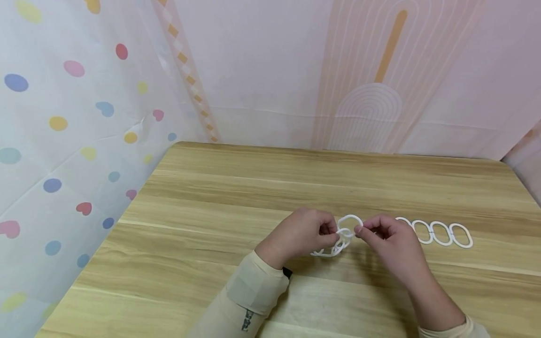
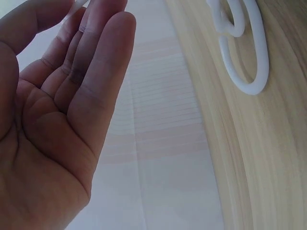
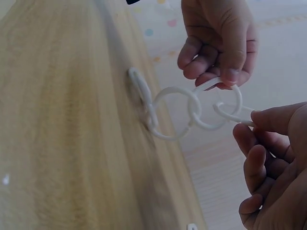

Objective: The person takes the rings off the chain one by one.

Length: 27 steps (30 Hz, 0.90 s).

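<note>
My left hand (image 1: 297,234) pinches one oval link of a white plastic chain (image 3: 165,90) between thumb and fingers. To its right, my right hand (image 1: 395,246) pinches another white link (image 1: 350,217) by its edge. In the right wrist view, this right-hand link passes through the one in my left hand (image 3: 223,40). The other joined links hang down to the tabletop, some of them lying on it. The left wrist view shows the palm and part of the chain (image 2: 261,52); the left fingertips are mostly cut off there.
Several loose white oval links (image 1: 440,233) lie in a row on the wooden table (image 1: 236,188), right of my right hand and partly behind it. Beyond the table's back edge hangs a pale patterned curtain (image 1: 262,70), with a dotted sheet (image 1: 93,136) at the left.
</note>
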Each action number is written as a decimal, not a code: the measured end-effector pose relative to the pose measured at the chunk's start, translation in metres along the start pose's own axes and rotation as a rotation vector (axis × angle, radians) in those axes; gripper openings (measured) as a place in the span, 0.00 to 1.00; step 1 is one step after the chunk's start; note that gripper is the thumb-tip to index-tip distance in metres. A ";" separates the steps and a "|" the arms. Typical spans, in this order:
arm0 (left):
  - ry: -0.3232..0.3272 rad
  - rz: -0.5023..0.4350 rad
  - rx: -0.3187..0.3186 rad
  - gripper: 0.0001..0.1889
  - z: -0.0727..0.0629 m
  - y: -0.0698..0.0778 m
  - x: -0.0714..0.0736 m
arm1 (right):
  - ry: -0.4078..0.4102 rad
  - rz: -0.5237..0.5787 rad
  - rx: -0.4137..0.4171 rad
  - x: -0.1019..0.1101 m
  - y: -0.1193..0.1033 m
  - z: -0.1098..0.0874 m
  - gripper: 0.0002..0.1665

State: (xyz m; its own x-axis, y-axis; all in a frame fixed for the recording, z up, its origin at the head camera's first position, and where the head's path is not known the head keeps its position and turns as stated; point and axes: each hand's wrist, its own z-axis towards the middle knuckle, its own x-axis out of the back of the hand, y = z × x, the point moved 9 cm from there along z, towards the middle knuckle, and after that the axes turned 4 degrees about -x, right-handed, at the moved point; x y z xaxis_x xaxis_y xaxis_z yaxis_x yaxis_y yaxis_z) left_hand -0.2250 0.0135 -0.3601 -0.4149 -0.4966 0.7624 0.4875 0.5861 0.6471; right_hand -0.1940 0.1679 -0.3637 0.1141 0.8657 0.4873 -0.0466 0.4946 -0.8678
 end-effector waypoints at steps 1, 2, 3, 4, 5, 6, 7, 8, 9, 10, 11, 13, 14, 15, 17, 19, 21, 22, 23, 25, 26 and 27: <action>-0.001 0.002 0.003 0.07 0.000 0.000 0.000 | -0.004 0.007 0.001 -0.001 0.001 0.000 0.07; -0.001 0.004 0.004 0.07 0.000 0.000 0.000 | -0.007 0.014 0.000 -0.002 0.002 0.000 0.07; 0.000 0.006 0.003 0.07 0.000 0.000 0.000 | -0.009 0.021 -0.002 -0.003 0.003 0.000 0.07; 0.000 0.006 0.001 0.07 0.000 0.000 0.000 | -0.011 0.026 -0.006 -0.004 0.004 0.001 0.07; 0.001 0.007 -0.002 0.07 0.000 0.000 0.000 | -0.010 0.026 -0.012 -0.005 0.005 0.000 0.07; 0.002 0.010 -0.005 0.07 0.001 0.001 0.000 | -0.008 0.023 -0.015 -0.005 0.005 0.000 0.07; 0.002 0.008 -0.006 0.07 0.000 0.001 0.000 | -0.005 0.018 -0.016 -0.006 0.005 0.000 0.07; 0.002 0.008 -0.008 0.07 0.001 0.002 0.000 | -0.002 0.009 -0.019 -0.006 0.006 0.000 0.08; 0.002 0.006 -0.010 0.07 0.001 0.002 0.000 | 0.001 0.000 -0.019 -0.006 0.006 0.000 0.08; 0.000 0.005 -0.009 0.07 0.001 0.002 0.000 | 0.003 -0.008 -0.017 -0.007 0.006 0.000 0.08; -0.001 0.006 -0.009 0.07 0.001 0.002 0.000 | 0.005 -0.018 -0.016 -0.007 0.006 0.000 0.08; -0.004 0.000 -0.007 0.07 0.001 0.002 0.000 | 0.006 -0.031 -0.017 -0.008 0.007 0.000 0.08; -0.004 0.001 -0.009 0.07 0.001 0.002 0.000 | 0.007 -0.037 -0.021 -0.009 0.008 0.000 0.08; -0.005 0.001 -0.010 0.07 0.001 0.003 0.000 | 0.009 -0.040 -0.021 -0.009 0.008 0.000 0.08; -0.003 0.003 -0.017 0.07 0.001 0.003 0.000 | 0.012 -0.045 -0.022 -0.010 0.009 0.000 0.09; 0.000 0.000 -0.028 0.06 0.001 0.004 0.000 | 0.018 -0.040 -0.017 -0.011 0.009 0.000 0.09; 0.001 -0.001 -0.039 0.06 0.002 0.005 -0.001 | 0.028 -0.032 -0.011 -0.011 0.008 0.000 0.09; 0.002 -0.003 -0.043 0.06 0.002 0.005 -0.001 | 0.035 -0.028 -0.011 -0.011 0.009 0.000 0.09; 0.001 -0.006 -0.045 0.06 0.002 0.006 -0.001 | 0.043 -0.023 -0.012 -0.011 0.009 -0.001 0.09; -0.001 -0.008 -0.047 0.06 0.002 0.005 -0.001 | 0.056 -0.012 -0.024 -0.012 0.010 -0.001 0.08; -0.003 -0.006 -0.047 0.06 0.002 0.005 -0.001 | 0.061 -0.005 -0.030 -0.012 0.011 0.000 0.08; -0.004 -0.004 -0.049 0.06 0.002 0.005 -0.001 | 0.065 0.003 -0.036 -0.012 0.012 0.000 0.08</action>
State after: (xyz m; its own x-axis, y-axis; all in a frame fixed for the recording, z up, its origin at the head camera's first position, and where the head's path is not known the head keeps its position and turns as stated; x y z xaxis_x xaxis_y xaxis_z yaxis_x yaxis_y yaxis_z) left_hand -0.2232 0.0185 -0.3576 -0.4196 -0.4963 0.7600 0.5227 0.5524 0.6494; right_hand -0.1957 0.1630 -0.3800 0.1781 0.8600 0.4782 -0.0113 0.4878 -0.8729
